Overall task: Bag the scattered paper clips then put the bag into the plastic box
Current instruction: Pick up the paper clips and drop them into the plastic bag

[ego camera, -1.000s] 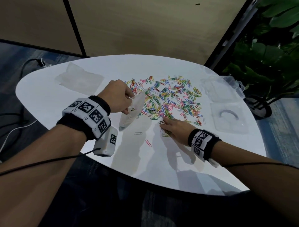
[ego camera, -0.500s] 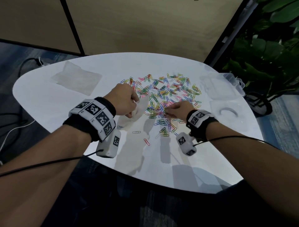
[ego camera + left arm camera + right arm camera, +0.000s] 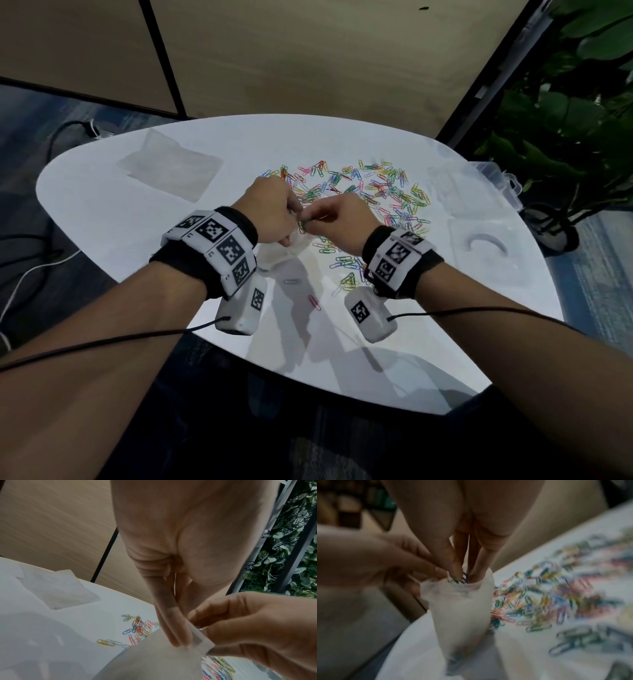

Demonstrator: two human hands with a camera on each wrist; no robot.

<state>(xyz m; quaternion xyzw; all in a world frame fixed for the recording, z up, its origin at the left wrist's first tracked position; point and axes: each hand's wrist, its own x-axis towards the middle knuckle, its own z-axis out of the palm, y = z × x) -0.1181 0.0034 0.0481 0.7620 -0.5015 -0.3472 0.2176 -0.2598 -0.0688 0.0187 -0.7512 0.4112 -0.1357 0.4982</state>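
Over bag mouth (image 3: pixel 467 586): left hand (image 3: pixel 270 214) pinches rim, right hand (image 3: pixel 337 219) pinches paper clips (image 3: pixel 458 579). Risk: narrow opening, clips snag, spill onto table (image 3: pixel 137 212).

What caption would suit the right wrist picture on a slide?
Right hand feeds pinched paper clips into a clear bag whose mouth the left hand holds.

Two hands (image 3: pixel 308 219) meet over one white counter (image 3: pixel 102 212) bearing a scatter of coloured paper clips (image 3: pixel 376 192) too many to count, one held bag (image 3: pixel 462 608), and one flat spare bag (image 3: pixel 171 168).
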